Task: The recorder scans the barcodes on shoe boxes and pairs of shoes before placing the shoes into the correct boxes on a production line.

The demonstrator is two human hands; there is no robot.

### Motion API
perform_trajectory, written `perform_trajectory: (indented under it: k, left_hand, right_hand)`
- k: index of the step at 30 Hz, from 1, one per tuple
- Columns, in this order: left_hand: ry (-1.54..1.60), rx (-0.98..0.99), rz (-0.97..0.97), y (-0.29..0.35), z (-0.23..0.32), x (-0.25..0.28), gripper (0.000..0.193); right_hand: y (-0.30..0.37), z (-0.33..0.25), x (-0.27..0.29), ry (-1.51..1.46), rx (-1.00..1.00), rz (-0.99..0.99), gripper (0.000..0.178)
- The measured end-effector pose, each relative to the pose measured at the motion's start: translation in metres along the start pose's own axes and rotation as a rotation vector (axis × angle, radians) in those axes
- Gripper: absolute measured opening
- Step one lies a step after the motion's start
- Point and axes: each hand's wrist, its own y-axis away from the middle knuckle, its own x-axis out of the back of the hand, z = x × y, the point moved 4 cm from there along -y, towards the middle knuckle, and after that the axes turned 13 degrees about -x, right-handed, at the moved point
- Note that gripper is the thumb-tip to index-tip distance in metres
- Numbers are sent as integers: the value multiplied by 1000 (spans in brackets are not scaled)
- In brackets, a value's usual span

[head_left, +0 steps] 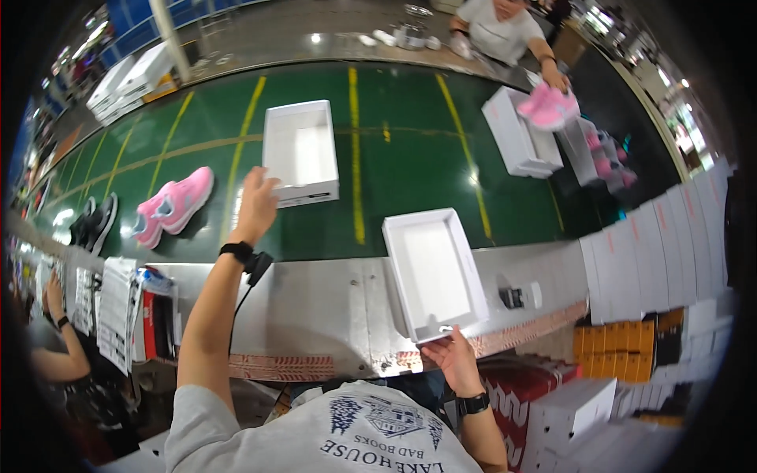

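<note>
A white, open shoebox (301, 146) lies on the green belt in front of me, its inside bare. My left hand (256, 206) is at its near left corner, fingers apart; whether they touch the cardboard I cannot tell. A second open white shoebox part (435, 272), a box or a lid, rests over the belt's near edge and the metal ledge. Its near end is gripped by my right hand (455, 363), thumb above and fingers below. To the left of my left hand, a pair of pink sneakers (175, 206) sits on the belt.
Black shoes (93, 225) stand farther left. Across the belt a person holds pink shoes (548, 106) over another white box (522, 142). White boxes (662, 244) are stacked at right. A small black object (512, 298) lies on the metal ledge (315, 303). Papers (118, 303) hang at left.
</note>
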Motion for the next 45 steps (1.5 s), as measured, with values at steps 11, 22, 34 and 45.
perform_trajectory:
  k: [11,22,34,45]
  left_hand:
    - [805,246,-455,37,202,-46,59]
    - [1220,342,-477,43,253,-105,72]
    - [1128,286,-447,47,251,-105,67]
    - [344,-156,-53,-35,159,-26,58]
  right_hand:
    - [21,-183,86,1494,876,1166,53]
    - [18,-137,-58,1610,980,189,37]
    - [-20,-73,-78,1969,847,-201,40]
    - [-29,-72,-67,1892,944,-203,28]
